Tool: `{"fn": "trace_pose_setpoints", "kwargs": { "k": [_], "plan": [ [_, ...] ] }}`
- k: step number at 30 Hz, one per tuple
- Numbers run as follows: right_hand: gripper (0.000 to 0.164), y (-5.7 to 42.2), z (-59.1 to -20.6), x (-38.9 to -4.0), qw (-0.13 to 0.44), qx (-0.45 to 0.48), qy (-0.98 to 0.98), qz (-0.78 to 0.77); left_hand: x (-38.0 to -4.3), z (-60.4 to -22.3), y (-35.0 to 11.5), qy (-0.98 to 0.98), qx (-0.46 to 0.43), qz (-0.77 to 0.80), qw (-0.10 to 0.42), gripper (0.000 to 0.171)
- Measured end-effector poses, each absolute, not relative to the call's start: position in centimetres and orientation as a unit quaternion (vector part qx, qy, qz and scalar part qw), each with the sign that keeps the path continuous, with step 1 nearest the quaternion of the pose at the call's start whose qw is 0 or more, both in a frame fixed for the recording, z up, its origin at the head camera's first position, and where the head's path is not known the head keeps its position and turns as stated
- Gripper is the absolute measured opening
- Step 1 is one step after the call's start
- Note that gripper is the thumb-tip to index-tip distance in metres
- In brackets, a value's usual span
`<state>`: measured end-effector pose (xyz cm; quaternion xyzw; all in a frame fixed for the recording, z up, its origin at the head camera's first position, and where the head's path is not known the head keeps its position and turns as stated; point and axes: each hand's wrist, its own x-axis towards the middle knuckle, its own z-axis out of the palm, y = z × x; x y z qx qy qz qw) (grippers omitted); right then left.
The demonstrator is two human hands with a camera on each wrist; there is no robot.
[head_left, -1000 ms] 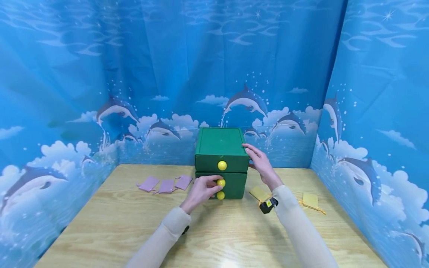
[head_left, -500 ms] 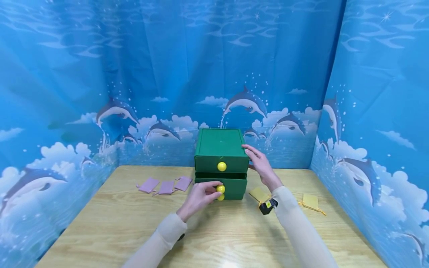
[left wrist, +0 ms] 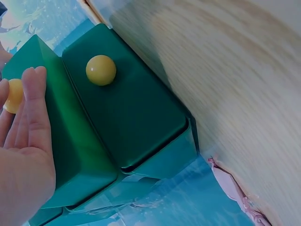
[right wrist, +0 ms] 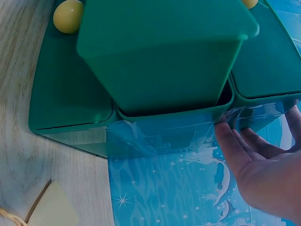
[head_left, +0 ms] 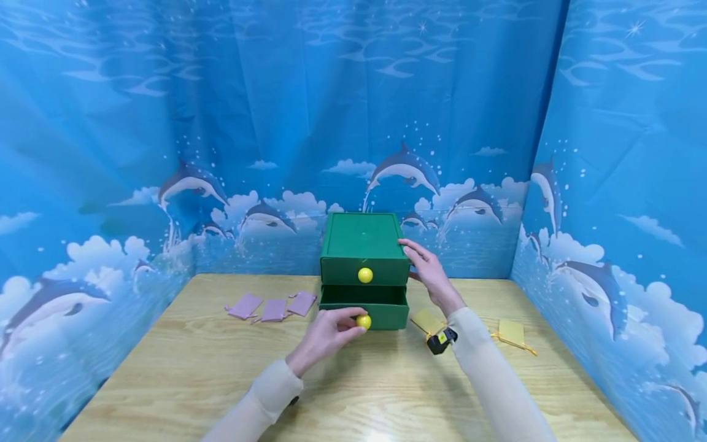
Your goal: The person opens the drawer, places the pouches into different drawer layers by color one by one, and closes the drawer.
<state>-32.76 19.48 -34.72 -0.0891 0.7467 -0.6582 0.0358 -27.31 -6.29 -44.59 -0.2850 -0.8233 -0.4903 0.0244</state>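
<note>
A green drawer cabinet [head_left: 361, 236] with round yellow knobs stands on the table, its middle drawer [head_left: 386, 316] pulled out toward me. My left hand [head_left: 320, 337] pinches that drawer's knob [head_left: 363, 321] between thumb and fingers; the left wrist view also shows this knob [left wrist: 14, 95]. Below it in that view is the bottom drawer's knob [left wrist: 101, 70], hidden from the head camera. The top drawer [head_left: 337, 270] is closed. On the cabinet's right side rests my right hand [head_left: 433, 276], its fingers [right wrist: 233, 146] extended against the wall in the right wrist view.
Several purple drawstring pouches [head_left: 274, 309] lie left of the cabinet. To the right are a yellow pouch [head_left: 428, 320], partly behind my right wrist, and another yellow pouch [head_left: 511, 332]. A blue dolphin-print curtain [head_left: 276, 153] surrounds the wooden table [head_left: 182, 368].
My left hand has drawn the middle drawer out toward me by its knob, exposing the dark inside. My right hand has stayed against the cabinet's side.
</note>
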Motion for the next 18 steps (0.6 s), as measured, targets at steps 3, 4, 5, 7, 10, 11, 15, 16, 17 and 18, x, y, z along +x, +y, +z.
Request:
{"fn": "trace_pose_setpoints", "kwargs": {
  "k": [3, 4, 5, 7, 10, 11, 15, 16, 17, 18],
  "plan": [
    [0.047, 19.5, -34.7, -32.8, 0.037, -0.087, 0.746, -0.659, -27.0, -44.6, -6.4, -0.821, -0.286, -0.494, 0.019, 0.030],
    [0.047, 19.5, -34.7, -32.8, 0.037, -0.087, 0.746, -0.659, -26.9, -44.6, -6.4, -0.820, -0.287, -0.495, 0.019, 0.030],
    [0.047, 19.5, -34.7, -32.9, 0.037, -0.087, 0.745, -0.660, -26.7, -44.7, -6.4, -0.819, -0.290, -0.495, 0.019, 0.030],
    [0.047, 19.5, -34.7, -32.9, 0.037, -0.086, 0.745, -0.660, -26.5, -44.7, -6.4, -0.819, -0.292, -0.494, 0.017, 0.029],
    [0.047, 19.5, -34.7, -32.9, 0.036, -0.087, 0.746, -0.659, -26.1, -44.7, -6.4, -0.817, -0.298, -0.494, 0.019, 0.027],
    [0.047, 19.5, -34.7, -32.9, 0.036, -0.087, 0.747, -0.659, -26.0, -44.7, -6.4, -0.815, -0.302, -0.494, 0.021, 0.027],
    [0.047, 19.4, -34.7, -32.8, 0.037, -0.086, 0.750, -0.655, -25.6, -44.8, -6.5, -0.810, -0.312, -0.495, 0.025, 0.026],
    [0.048, 19.4, -34.7, -32.8, 0.037, -0.086, 0.750, -0.655, -25.5, -44.8, -6.5, -0.810, -0.313, -0.495, 0.026, 0.027],
    [0.048, 19.4, -34.7, -32.8, 0.037, -0.085, 0.750, -0.655, -25.4, -44.9, -6.5, -0.810, -0.313, -0.496, 0.025, 0.027],
    [0.048, 19.4, -34.6, -32.8, 0.037, -0.085, 0.750, -0.655, -25.4, -44.9, -6.5, -0.809, -0.312, -0.497, 0.024, 0.028]
  ]
}}
